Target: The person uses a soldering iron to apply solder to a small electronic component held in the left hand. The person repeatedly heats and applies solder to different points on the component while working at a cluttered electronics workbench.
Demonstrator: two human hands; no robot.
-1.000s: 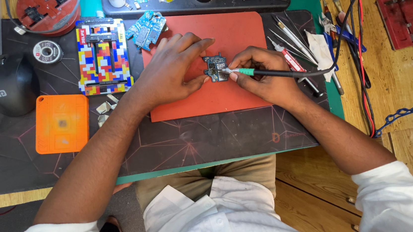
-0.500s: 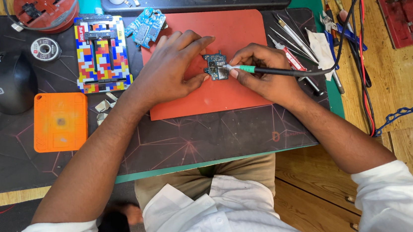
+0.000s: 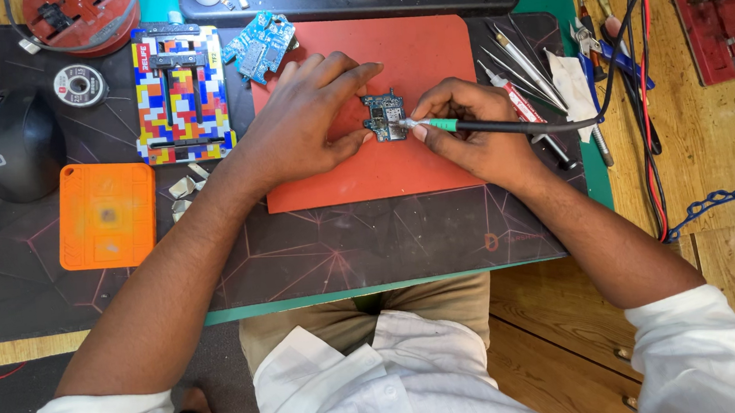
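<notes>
Dark mats with a thin web pattern cover the table [image 3: 344, 244], and on top of them lies a red rectangular silicone work mat [image 3: 407, 52] where both of my hands are busy. A small blue-green circuit board [image 3: 384, 115] sits near the middle of that red mat. My left hand [image 3: 303, 123] lies flat beside it, fingers [image 3: 347, 68] spread narrow, with the fingertips and thumb touching the board's left edge to pin it down. My right hand [image 3: 476, 130] is closed around a slim soldering iron with a green collar and black handle [image 3: 484, 125], held like a pen; its metal tip rests on the right edge of the board. The iron's black cable runs off to the right and up toward the far edge of the table.

Left of the red mat stands a multicoloured checkered board holder [image 3: 182, 92], and just beyond the mat's upper left corner lies another blue circuit board [image 3: 258, 46]. Below the holder I see an orange square silicone pad [image 3: 107, 214], with a few small metal shield pieces [image 3: 184, 187] between it and my left forearm. A black computer mouse [image 3: 12, 144] sits at the far left, and a small spool of solder wire [image 3: 79, 84] lies just above it. Right of my right hand, several metal tweezers and probes [image 3: 518, 56] lie fanned out. Red and black cables [image 3: 644, 76] run down over the bare wood further right.
</notes>
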